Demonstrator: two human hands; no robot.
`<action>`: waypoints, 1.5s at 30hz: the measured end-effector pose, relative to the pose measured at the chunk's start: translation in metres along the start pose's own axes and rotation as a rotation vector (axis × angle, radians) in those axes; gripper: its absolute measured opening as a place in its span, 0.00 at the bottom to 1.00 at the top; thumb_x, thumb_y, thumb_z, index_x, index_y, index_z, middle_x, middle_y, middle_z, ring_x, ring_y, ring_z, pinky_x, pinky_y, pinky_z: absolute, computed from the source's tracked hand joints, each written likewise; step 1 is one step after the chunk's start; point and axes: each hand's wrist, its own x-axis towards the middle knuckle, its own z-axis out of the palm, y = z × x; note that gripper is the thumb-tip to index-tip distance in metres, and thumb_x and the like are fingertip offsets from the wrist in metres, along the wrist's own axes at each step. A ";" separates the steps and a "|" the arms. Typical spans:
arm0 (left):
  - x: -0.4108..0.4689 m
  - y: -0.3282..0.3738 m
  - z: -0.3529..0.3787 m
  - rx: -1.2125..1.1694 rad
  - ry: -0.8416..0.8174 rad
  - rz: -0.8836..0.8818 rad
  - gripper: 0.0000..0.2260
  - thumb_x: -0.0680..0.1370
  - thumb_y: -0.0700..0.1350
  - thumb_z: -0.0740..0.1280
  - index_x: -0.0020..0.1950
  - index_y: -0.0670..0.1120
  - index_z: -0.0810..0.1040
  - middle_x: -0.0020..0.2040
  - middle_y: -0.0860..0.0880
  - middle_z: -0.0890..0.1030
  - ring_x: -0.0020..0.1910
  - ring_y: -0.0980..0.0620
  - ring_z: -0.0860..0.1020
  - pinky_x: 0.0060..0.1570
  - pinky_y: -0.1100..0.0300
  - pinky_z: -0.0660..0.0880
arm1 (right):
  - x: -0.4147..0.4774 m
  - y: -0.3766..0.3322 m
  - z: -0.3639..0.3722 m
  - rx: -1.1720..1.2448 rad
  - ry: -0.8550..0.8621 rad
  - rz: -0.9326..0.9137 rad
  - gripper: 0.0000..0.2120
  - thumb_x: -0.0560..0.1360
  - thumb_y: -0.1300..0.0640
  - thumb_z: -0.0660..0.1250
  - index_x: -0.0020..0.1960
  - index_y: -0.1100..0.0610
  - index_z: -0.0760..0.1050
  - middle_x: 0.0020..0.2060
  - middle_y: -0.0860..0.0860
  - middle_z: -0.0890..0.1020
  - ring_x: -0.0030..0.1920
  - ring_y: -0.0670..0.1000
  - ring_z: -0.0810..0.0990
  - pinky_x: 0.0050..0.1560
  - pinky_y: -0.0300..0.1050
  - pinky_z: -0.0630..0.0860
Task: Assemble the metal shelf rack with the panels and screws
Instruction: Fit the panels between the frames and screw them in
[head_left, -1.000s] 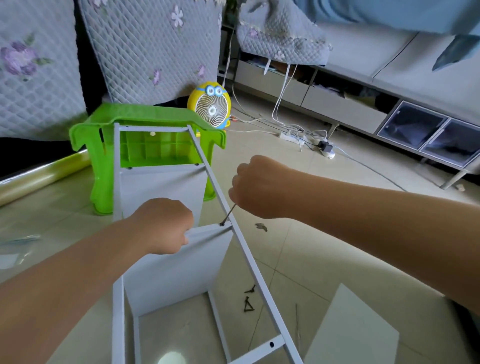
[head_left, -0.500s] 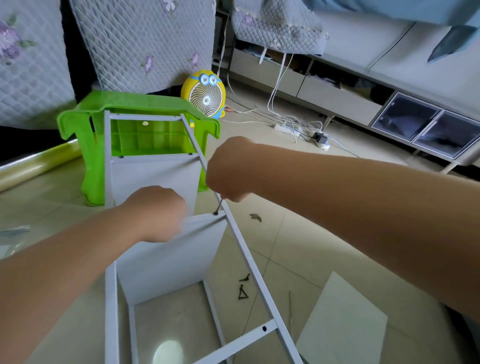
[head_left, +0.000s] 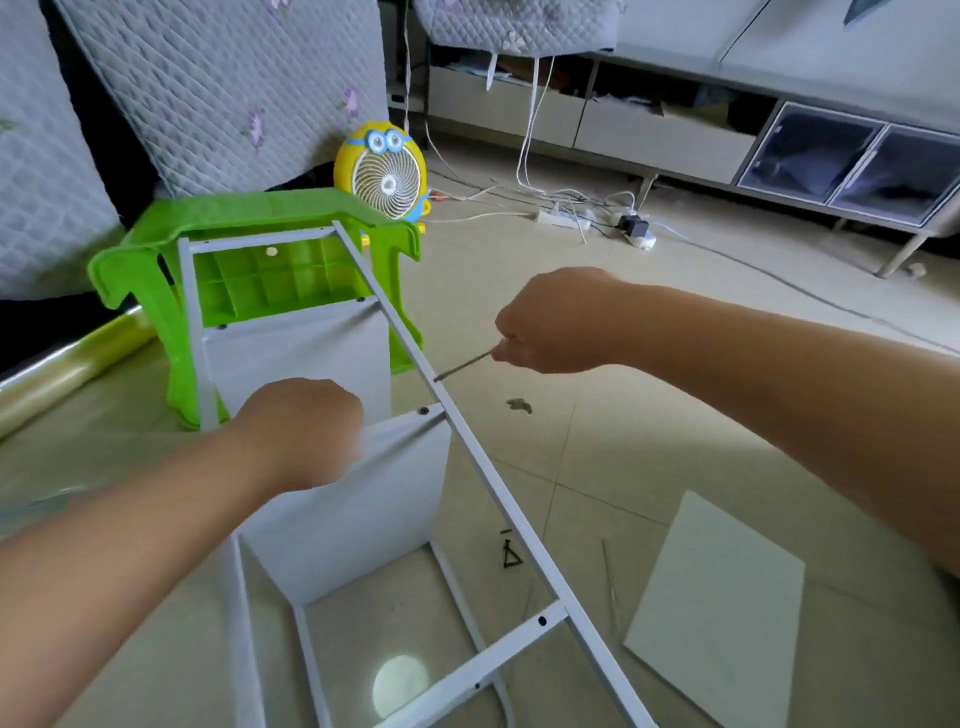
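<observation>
The grey metal rack frame lies on the floor, its far end leaning against a green plastic stool. Two grey panels sit in it, a near panel and a far panel. My left hand grips the near panel's top edge. My right hand pinches a thin hex key, whose tip touches the side of the right rail. A dark screw sits in the panel's top right corner.
A loose grey panel lies on the tiled floor at the right. Small dark hex keys and a thin rod lie beside the rail. A yellow fan, a power strip with cables and a low cabinet stand behind.
My right hand has lifted the hex key off the screw on the panel's corner and swung to the right, putting its tip against the rail's side. My left hand keeps its hold.
</observation>
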 end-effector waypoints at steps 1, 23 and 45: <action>0.000 0.002 0.000 -0.015 0.019 -0.012 0.16 0.80 0.55 0.54 0.40 0.48 0.73 0.49 0.49 0.76 0.52 0.47 0.75 0.41 0.60 0.65 | -0.004 0.009 0.019 0.089 -0.007 0.029 0.17 0.82 0.50 0.49 0.55 0.60 0.71 0.51 0.56 0.75 0.55 0.57 0.73 0.48 0.45 0.67; 0.049 0.063 0.034 -0.285 0.807 0.290 0.18 0.74 0.45 0.55 0.29 0.39 0.75 0.30 0.45 0.76 0.42 0.47 0.64 0.36 0.52 0.71 | -0.013 -0.098 0.347 0.600 -0.416 0.647 0.12 0.76 0.62 0.54 0.58 0.59 0.66 0.54 0.55 0.78 0.52 0.56 0.78 0.46 0.44 0.71; 0.046 0.066 0.039 -0.322 0.764 0.290 0.19 0.76 0.45 0.54 0.30 0.40 0.77 0.31 0.46 0.77 0.44 0.47 0.66 0.39 0.58 0.67 | 0.035 -0.107 0.329 0.876 -0.213 0.362 0.08 0.76 0.60 0.58 0.49 0.61 0.75 0.51 0.58 0.76 0.52 0.56 0.75 0.46 0.45 0.69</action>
